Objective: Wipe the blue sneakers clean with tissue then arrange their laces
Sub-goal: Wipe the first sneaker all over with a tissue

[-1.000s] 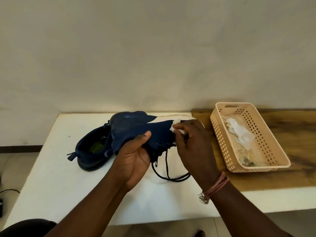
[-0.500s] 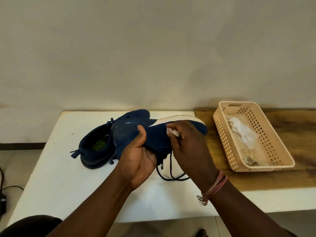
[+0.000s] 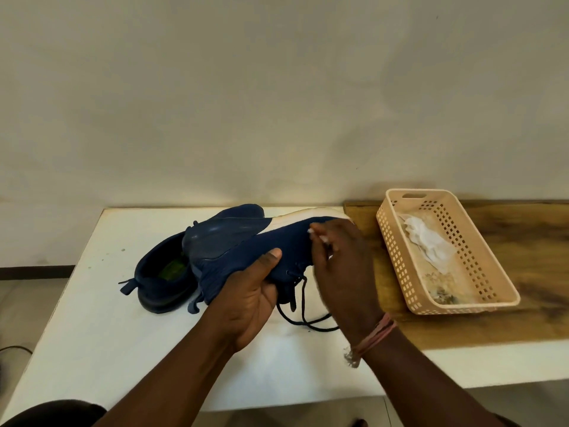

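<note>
Head view, contents listed by size: a pale wall [image 3: 277,87] is seen across the upper half of the frame. A white table [image 3: 92,334] occupies the lower left and centre, with a wooden board [image 3: 538,288] laid on its right portion. A beige perforated basket [image 3: 480,309] is set on the board at right of centre, and crumpled white paper [image 3: 428,245] is held inside it. One blue sneaker [image 3: 160,282] is rested on the table left of centre, its opening turned up. A second blue sneaker [image 3: 261,245] is held tilted above the table at centre frame, white sole edge facing away, dark laces [image 3: 303,306] hung down to the tabletop. The left hand [image 3: 246,303] is wrapped beneath this shoe, thumb pressed on its side. The right hand [image 3: 345,266] is placed at the toe end, fingers curled and pinched together on a small tissue [image 3: 318,237], which is pressed against the blue upper. A pink band [image 3: 377,334] is worn on the right wrist.
</note>
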